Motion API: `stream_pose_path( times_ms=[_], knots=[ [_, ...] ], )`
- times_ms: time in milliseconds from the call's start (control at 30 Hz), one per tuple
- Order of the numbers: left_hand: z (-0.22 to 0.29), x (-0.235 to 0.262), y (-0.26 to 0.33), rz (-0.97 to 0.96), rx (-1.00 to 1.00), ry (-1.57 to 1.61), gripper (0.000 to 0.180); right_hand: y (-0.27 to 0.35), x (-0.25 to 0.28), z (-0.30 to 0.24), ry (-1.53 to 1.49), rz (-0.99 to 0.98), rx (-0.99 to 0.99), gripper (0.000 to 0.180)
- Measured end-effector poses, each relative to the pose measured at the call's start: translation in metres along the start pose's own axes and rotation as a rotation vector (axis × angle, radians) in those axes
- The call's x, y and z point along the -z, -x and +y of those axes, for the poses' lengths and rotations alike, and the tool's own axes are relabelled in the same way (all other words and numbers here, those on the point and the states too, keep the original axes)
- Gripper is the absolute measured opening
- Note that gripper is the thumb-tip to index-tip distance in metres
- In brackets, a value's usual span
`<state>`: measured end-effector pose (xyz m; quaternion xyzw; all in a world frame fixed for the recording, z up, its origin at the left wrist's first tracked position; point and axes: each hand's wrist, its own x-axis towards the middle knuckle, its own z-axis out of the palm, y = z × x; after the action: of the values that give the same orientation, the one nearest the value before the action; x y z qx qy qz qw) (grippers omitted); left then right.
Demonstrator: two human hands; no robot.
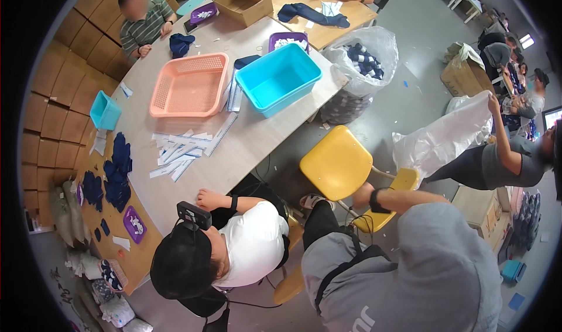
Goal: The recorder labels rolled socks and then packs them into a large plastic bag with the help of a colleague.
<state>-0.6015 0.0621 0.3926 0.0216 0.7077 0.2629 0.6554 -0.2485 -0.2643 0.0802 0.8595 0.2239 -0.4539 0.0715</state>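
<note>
My right hand [364, 196], with a black band at the wrist, is at the left end of the backrest of a yellow chair [336, 162], beside its metal frame. The fingers are hidden, so I cannot tell whether they grip the frame. The chair's seat lies just beyond the hand, and its yellow backrest [403, 194] is partly behind my forearm. Thin dark cables [364, 222] hang below the hand, near my leg. My left hand is out of the picture.
A seated person [252, 238] in a white top is at my left, at a table [246, 150] with paper strips [181, 153], a pink basket [190, 86] and a blue bin [278, 80]. Beyond the chair stands a full clear bag [360, 69]. Another person [503, 159] holds white sheeting [439, 136].
</note>
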Motion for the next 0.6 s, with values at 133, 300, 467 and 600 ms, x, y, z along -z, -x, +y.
stream_pose_path(
  times_ms=[133, 300, 467, 600],
  knots=[
    [0.006, 0.001, -0.003, 0.029, -0.011, 0.033, 0.042, 0.023, -0.087, -0.035, -0.317, -0.506, -0.219, 0.050],
    [0.015, 0.005, -0.005, 0.050, -0.007, 0.047, 0.041, 0.007, -0.146, -0.078, -0.544, -0.248, -0.207, 0.026],
    [0.027, 0.026, -0.019, 0.040, 0.008, 0.061, 0.041, -0.010, -0.180, -0.127, -1.432, -0.328, -0.226, 0.026],
    [0.057, 0.066, -0.041, 0.029, 0.081, 0.129, 0.041, -0.028, -0.286, -0.109, -1.021, -0.440, -0.071, 0.032]
  ],
)
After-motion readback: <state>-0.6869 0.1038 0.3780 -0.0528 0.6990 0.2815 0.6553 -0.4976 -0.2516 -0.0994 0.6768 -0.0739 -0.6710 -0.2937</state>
